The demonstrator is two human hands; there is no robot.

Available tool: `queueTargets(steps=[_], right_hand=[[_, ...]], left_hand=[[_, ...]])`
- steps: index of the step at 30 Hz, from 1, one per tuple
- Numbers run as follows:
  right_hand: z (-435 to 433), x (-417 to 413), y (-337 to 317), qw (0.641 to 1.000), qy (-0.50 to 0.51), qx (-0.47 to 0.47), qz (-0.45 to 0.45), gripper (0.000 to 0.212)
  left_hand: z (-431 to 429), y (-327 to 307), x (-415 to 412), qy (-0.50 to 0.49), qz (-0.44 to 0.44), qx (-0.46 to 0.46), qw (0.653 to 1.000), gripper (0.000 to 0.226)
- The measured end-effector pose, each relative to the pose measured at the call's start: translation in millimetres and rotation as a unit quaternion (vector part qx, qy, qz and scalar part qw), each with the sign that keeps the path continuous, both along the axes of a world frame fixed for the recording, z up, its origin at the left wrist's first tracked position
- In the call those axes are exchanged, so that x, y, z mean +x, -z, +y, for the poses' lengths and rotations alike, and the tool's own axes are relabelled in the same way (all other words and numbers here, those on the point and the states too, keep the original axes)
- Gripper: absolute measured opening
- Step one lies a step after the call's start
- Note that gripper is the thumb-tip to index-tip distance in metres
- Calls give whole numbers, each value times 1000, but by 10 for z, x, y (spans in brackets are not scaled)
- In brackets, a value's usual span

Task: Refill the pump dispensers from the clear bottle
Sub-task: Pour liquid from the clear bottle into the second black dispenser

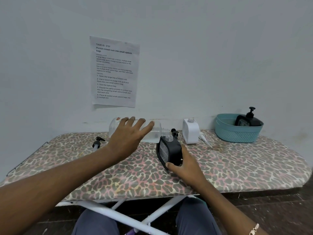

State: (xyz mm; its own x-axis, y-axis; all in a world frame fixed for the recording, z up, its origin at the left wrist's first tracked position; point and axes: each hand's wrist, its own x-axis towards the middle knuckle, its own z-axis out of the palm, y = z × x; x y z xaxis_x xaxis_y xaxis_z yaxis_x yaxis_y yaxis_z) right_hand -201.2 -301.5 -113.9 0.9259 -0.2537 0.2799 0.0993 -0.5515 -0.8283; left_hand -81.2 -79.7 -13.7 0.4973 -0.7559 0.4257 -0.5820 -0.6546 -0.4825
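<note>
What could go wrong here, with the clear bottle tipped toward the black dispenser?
The open mouth of the clear bottle lies just above the narrow neck of the black dispenser; liquid might miss it and wet the patterned cover. The right hand alone grips the dispenser, low down, so it could tip.

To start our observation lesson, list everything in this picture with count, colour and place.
bottle: 1, clear, tipped sideways, mid-board
black dispenser: 1, uncapped, at bottle's mouth
white dispenser: 1, uncapped, further right
black pumps: 2, loose on board
white pump: 1, beside white dispenser
basket: 1, teal, far right
pumped dispenser: 1, black, in basket
sheet: 1, white, on wall
board: 1, leopard-print
left hand: holds bottle
right hand: grips black dispenser
</note>
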Motion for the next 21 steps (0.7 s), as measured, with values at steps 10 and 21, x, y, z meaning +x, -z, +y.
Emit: queueTargets(steps=[10, 21], right_hand=[[-4, -6, -7, 1000, -1, 0, 2, 71], [-9, 5, 9, 1000, -3, 1, 1, 70]], left_hand=[[-5, 2, 10, 0, 4, 3, 1000, 94], [3, -3, 16, 4, -4, 5, 1000, 95]])
